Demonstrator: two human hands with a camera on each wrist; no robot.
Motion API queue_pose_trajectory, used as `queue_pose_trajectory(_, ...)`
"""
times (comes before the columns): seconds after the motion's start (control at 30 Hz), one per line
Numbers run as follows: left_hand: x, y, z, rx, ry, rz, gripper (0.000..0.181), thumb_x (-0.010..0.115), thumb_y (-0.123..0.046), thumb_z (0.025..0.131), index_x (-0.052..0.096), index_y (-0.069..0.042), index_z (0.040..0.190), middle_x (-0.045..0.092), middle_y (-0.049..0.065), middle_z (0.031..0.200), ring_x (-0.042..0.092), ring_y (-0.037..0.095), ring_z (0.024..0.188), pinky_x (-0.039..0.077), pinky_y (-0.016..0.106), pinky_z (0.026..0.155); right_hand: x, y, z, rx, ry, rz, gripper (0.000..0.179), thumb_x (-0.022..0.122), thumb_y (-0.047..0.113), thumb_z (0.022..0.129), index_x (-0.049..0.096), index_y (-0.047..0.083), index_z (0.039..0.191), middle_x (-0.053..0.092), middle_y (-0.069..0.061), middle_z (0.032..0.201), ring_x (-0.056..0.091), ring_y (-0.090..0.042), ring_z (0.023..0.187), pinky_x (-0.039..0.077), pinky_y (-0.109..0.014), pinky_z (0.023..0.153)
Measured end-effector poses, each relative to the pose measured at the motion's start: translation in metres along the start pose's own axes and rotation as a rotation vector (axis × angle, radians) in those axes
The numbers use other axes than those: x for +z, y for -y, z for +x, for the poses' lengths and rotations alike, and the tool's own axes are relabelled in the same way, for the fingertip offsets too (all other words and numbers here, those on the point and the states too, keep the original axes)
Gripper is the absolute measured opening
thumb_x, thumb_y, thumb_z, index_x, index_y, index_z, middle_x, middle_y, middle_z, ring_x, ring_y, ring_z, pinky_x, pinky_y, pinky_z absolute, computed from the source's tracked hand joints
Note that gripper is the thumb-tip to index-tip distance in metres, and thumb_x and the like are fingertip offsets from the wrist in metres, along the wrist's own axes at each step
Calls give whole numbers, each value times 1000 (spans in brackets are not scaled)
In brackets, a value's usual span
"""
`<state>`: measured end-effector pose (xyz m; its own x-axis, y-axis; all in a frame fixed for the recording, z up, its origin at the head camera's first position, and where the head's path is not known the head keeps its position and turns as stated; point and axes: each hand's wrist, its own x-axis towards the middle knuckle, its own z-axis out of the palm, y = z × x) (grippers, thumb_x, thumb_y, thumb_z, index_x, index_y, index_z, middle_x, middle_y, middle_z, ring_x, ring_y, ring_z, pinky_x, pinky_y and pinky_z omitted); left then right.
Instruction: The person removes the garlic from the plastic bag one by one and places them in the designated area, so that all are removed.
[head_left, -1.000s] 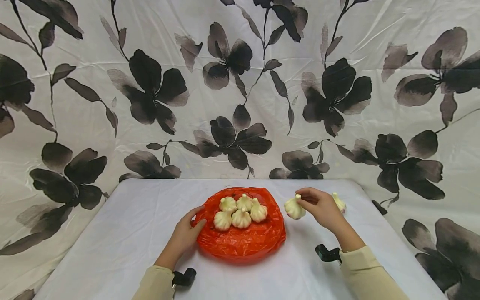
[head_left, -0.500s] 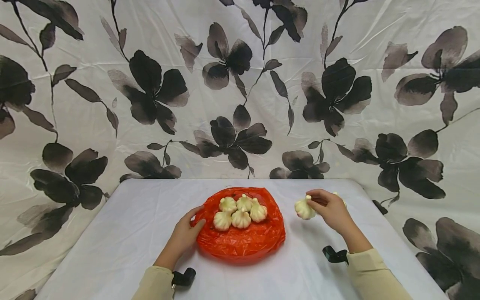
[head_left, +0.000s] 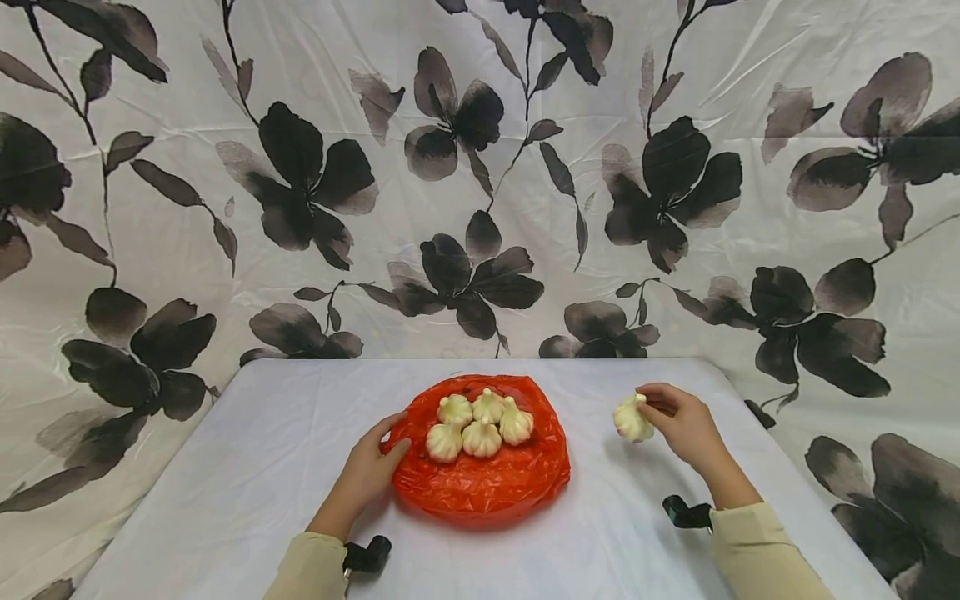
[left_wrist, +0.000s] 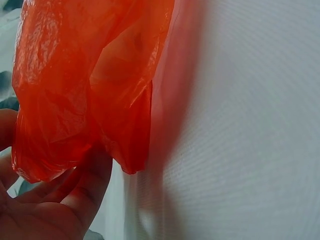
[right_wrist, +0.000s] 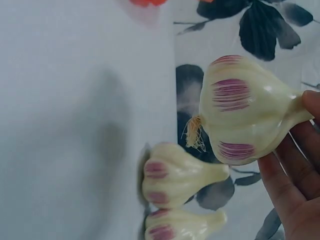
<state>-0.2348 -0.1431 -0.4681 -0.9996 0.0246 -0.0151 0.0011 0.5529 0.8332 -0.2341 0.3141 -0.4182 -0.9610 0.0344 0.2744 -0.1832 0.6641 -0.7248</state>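
A red plastic bag (head_left: 483,492) rests on the table, with several garlic bulbs (head_left: 482,437) clustered inside its outline. At its left edge my left hand (head_left: 366,471) grips the plastic; the left wrist view has the thumb and fingers on either side of the bag wall (left_wrist: 55,100). My right hand (head_left: 686,429) pinches one garlic bulb (head_left: 632,419) by its stem, raised above the table to the right of the bag. Purple streaks and a root tuft show on this held bulb (right_wrist: 250,112) in the right wrist view.
Below the held bulb, two more garlic bulbs, one (right_wrist: 172,175) beside the other (right_wrist: 180,225), stand on the white table (head_left: 225,500); the right hand covers them in the head view. Behind the table hangs a floral cloth (head_left: 465,125).
My right hand has moved right, away from the bag, carrying the garlic bulb. A bulb that showed behind it is now hidden. The left hand and the bag stay put.
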Motion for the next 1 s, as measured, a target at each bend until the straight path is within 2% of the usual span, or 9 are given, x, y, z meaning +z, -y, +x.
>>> queue_pose_trajectory(0.1, 0, -1, 0, 3, -1, 0, 51, 56, -25, 98, 41, -21, 146, 40, 17, 152, 45, 41, 134, 51, 49, 98, -2, -5, -1, 4, -16, -10, 29, 67, 19, 92, 66, 9, 119, 70, -13, 115, 61, 4, 94, 50, -10, 78)
queue_pose_trajectory(0.17, 0, -1, 0, 9, -4, 0, 51, 56, -25, 98, 41, -21, 146, 40, 17, 151, 46, 41, 133, 51, 49, 97, -4, -8, -2, 8, -23, -16, 30, 67, 19, 92, 66, 8, 119, 69, -14, 116, 62, 3, 95, 49, -8, 77)
queue_pose_trajectory(0.37, 0, -2, 0, 10, -1, -2, 51, 56, -25, 98, 41, -20, 147, 39, 18, 151, 49, 40, 130, 53, 47, 95, -9, -14, -3, 34, -34, -42, 31, 66, 19, 93, 64, 5, 121, 68, -17, 117, 65, -28, 107, 48, -8, 76)
queue_pose_trajectory(0.47, 0, -2, 0, 10, -3, -8, 51, 56, -24, 98, 41, -20, 146, 40, 18, 151, 51, 39, 128, 54, 46, 94, -12, -17, -4, 45, -35, -44, 33, 65, 18, 93, 63, 4, 123, 67, -18, 119, 64, -31, 110, 48, -7, 76)
queue_pose_trajectory(0.53, 0, -1, 1, 9, -3, -9, 51, 56, -24, 98, 41, -20, 146, 40, 18, 151, 51, 39, 128, 54, 46, 95, -14, -19, -5, 46, -41, -43, 33, 65, 18, 93, 63, 4, 123, 66, -19, 120, 65, -25, 107, 48, -6, 75)
queue_pose_trajectory(0.67, 0, 0, 1, 11, -1, -7, 51, 56, -24, 98, 41, -20, 146, 40, 18, 151, 50, 40, 129, 52, 48, 96, -17, -24, -5, 45, -57, -54, 32, 65, 17, 93, 63, 4, 122, 66, -18, 120, 62, -1, 98, 47, -5, 75)
queue_pose_trajectory(0.73, 0, 1, 1, 18, -4, -7, 51, 56, -23, 98, 42, -20, 146, 41, 18, 151, 50, 40, 129, 52, 48, 97, -19, -26, -6, 49, -61, -66, 32, 65, 17, 93, 63, 5, 122, 67, -18, 119, 62, 0, 96, 48, -6, 74)
queue_pose_trajectory(0.9, 0, 1, 2, 27, -7, -5, 50, 56, -22, 98, 42, -19, 146, 41, 19, 150, 50, 40, 130, 50, 50, 98, -22, -32, -7, 93, -54, -97, 32, 62, 18, 94, 62, 5, 124, 66, -19, 120, 64, -29, 109, 54, -20, 79)
queue_pose_trajectory(1.0, 0, 0, 1, 20, -6, 0, 50, 56, -22, 98, 42, -19, 146, 41, 18, 150, 49, 41, 130, 50, 50, 98, -23, -35, -9, 118, -60, -110, 33, 61, 17, 95, 61, 4, 125, 66, -20, 120, 63, -35, 112, 55, -28, 81)
